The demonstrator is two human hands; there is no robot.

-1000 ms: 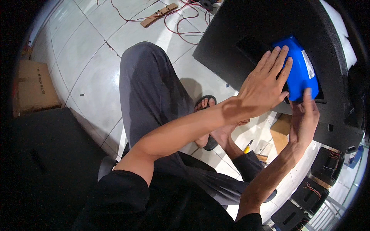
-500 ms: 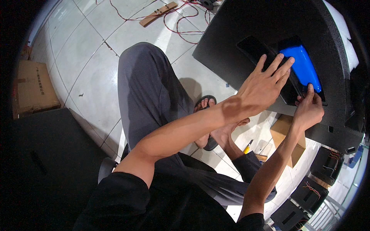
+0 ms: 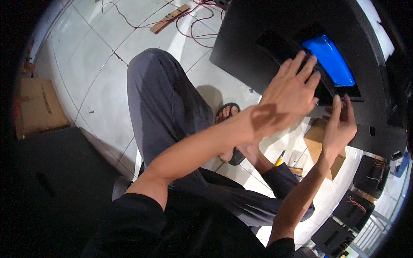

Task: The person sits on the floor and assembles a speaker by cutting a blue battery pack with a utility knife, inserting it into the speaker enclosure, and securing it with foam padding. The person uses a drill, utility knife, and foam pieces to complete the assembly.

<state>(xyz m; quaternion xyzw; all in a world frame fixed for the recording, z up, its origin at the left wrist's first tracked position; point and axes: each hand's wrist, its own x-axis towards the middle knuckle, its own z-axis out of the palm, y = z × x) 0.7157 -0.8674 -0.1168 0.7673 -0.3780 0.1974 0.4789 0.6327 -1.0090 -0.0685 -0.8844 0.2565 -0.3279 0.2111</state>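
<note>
Apparently seating blue wrapped pack (image 3: 330,60) in black box (image 3: 243,38), with left hand (image 3: 287,92) and right hand (image 3: 340,125) near pack, grips apart, likely needing light pressure next.

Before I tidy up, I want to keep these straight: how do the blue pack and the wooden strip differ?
The blue pack is smooth and glossy, while the wooden strip is brown with small dark fittings. The pack lies in a recess of the black case, near the left hand and right hand; the strip lies on the tiled floor, away from both. Both are longer than wide.
</note>
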